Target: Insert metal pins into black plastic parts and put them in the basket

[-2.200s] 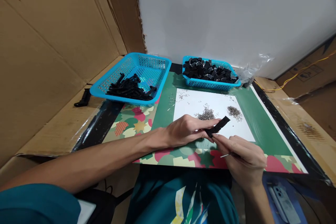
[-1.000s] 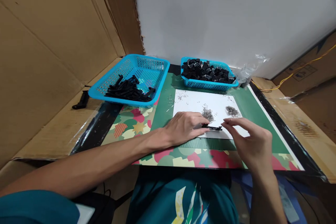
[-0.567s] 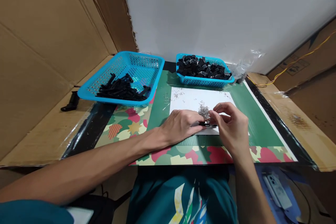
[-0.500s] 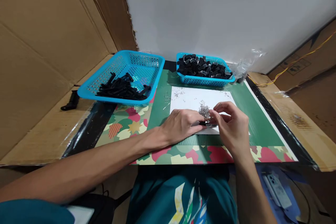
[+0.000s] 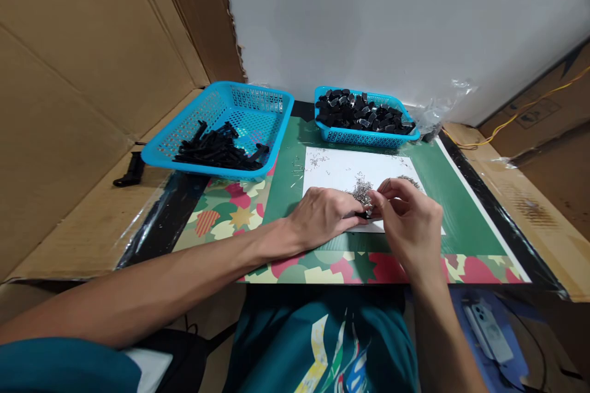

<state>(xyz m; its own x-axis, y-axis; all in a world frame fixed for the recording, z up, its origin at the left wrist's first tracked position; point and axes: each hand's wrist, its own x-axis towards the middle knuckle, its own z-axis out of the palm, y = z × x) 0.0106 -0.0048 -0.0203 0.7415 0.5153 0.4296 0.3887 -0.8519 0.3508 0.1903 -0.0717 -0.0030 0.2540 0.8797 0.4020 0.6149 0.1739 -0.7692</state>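
A small black part (image 5: pixel 364 215) sticks out from the fingers of my left hand (image 5: pixel 324 215), which is closed on it over the front of a white sheet (image 5: pixel 338 163). Just right of it, my right hand (image 5: pixel 409 216) has its thumb and fingers pinched together near the part's end; whatever they hold is too small to make out. Behind the fingertips lies a heap of tiny silvery metal pieces (image 5: pixel 361 189). More of these pieces are scattered on the sheet's far corners, and another pile is partly hidden behind my right hand.
A blue basket (image 5: pixel 159 159) with long black parts stands at the left, a smaller blue basket (image 5: pixel 369 137) full of black pieces at the back. A lone black part (image 5: pixel 131 170) lies far left. Clear plastic (image 5: pixel 436 116) sits back right; a phone (image 5: pixel 491 331) is below the table.
The view has shifted slightly, moving the scene a little right. The black part between my hands shows less of its length, and both hands remain close together.
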